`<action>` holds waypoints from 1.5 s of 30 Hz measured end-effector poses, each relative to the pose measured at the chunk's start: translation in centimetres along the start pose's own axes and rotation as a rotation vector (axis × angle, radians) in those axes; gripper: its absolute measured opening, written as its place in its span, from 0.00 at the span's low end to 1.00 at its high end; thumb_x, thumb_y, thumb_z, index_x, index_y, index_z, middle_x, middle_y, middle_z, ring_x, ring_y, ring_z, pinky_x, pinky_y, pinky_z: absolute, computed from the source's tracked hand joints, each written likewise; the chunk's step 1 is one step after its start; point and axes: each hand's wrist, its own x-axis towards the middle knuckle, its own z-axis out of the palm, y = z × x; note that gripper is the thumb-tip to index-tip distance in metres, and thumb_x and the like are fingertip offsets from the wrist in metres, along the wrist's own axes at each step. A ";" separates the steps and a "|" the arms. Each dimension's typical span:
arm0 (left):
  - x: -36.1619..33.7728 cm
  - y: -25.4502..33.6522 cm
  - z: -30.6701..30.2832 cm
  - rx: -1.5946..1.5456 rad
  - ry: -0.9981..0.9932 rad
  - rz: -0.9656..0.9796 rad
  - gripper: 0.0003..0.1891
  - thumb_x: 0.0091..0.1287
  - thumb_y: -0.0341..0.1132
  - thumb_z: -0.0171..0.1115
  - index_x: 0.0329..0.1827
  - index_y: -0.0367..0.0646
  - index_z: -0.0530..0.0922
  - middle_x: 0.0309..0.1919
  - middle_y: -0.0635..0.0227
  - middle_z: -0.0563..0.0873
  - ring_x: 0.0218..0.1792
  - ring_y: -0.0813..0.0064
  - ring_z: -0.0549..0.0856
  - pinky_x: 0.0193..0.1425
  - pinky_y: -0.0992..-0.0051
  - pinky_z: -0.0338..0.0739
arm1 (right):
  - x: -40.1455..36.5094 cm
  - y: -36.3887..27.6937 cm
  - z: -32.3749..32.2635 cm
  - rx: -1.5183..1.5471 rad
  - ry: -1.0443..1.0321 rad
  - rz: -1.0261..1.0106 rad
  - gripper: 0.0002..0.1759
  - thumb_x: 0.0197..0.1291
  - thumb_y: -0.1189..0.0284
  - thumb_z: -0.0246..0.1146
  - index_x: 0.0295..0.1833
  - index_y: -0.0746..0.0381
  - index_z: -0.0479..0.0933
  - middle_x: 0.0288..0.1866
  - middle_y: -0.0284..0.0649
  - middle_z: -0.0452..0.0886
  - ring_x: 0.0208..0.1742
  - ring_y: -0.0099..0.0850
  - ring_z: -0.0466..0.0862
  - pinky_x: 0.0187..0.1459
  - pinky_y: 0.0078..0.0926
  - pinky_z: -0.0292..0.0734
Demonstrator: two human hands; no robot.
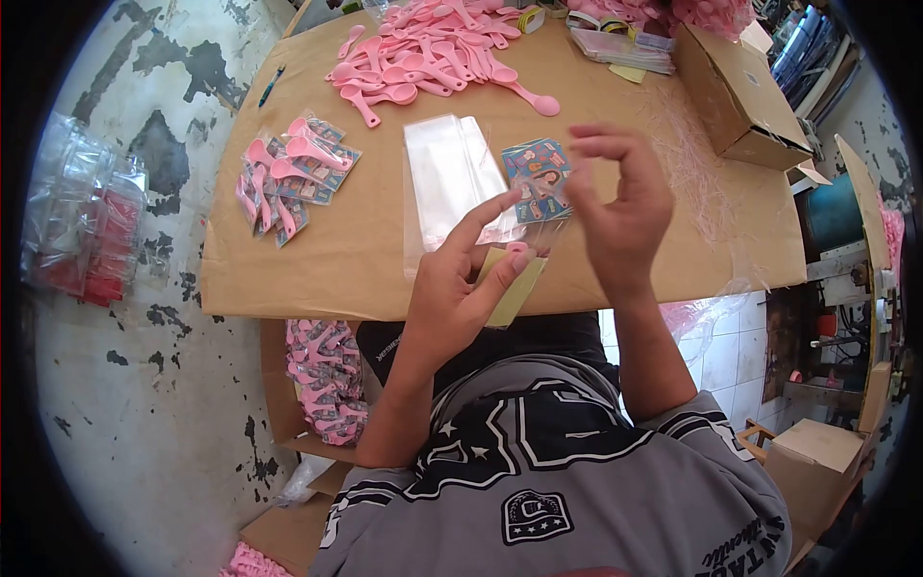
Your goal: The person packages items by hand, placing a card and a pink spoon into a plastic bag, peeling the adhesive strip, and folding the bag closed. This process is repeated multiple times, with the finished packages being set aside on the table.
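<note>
My left hand (457, 279) is closed around a small pale yellow-green card (514, 300) near the table's front edge. Under its thumb shows the tip of a pink plastic piece (517, 247), probably a spoon; the rest is hidden. Clear film seems to stretch just beyond the fingertips. My right hand (625, 207) is raised to the right, slightly blurred, thumb and fingers curved but apart, with nothing visible between them. Beside it lies a stack of blue printed cards (538, 173). Left of those cards is a pile of clear plastic bags (447, 173), partly behind my left hand.
Loose pink spoons (423, 58) are heaped at the back. Packed spoons with cards (293, 173) lie at the left, near a pen (272, 87). A cardboard box (735, 96) and a clear plastic case (625, 50) stand at the back right. Plastic strands (687, 163) litter the right side.
</note>
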 end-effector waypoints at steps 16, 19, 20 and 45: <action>-0.1 -0.9 1.0 -0.095 0.143 0.114 0.32 0.79 0.30 0.65 0.84 0.42 0.67 0.37 0.74 0.85 0.30 0.94 0.72 0.32 0.85 0.66 | -1.0 -0.4 1.1 -0.398 -0.127 -0.381 0.14 0.53 0.77 0.75 0.47 0.59 0.87 0.61 0.38 0.85 0.61 0.44 0.80 0.61 0.42 0.75; -0.2 -1.0 1.4 -0.078 0.139 0.132 0.31 0.78 0.29 0.65 0.84 0.42 0.68 0.36 0.75 0.83 0.31 0.92 0.70 0.33 0.84 0.66 | -1.3 -0.3 1.3 -0.374 -0.099 -0.365 0.13 0.52 0.79 0.74 0.45 0.60 0.86 0.59 0.39 0.86 0.60 0.45 0.81 0.60 0.42 0.76; -0.2 -0.8 1.5 -0.069 0.124 0.124 0.31 0.78 0.29 0.65 0.84 0.42 0.67 0.38 0.72 0.84 0.34 0.90 0.73 0.36 0.84 0.68 | -1.3 -0.2 1.2 -0.356 -0.099 -0.355 0.13 0.52 0.79 0.74 0.45 0.61 0.85 0.58 0.39 0.86 0.59 0.46 0.81 0.59 0.43 0.77; 0.7 -1.6 0.3 -0.399 0.282 0.104 0.15 0.78 0.31 0.67 0.63 0.33 0.83 0.51 0.61 0.90 0.52 0.77 0.88 0.61 0.75 0.82 | -3.1 -0.1 -0.6 0.434 -0.487 0.494 0.10 0.75 0.69 0.68 0.50 0.66 0.84 0.46 0.34 0.87 0.47 0.17 0.83 0.50 0.19 0.78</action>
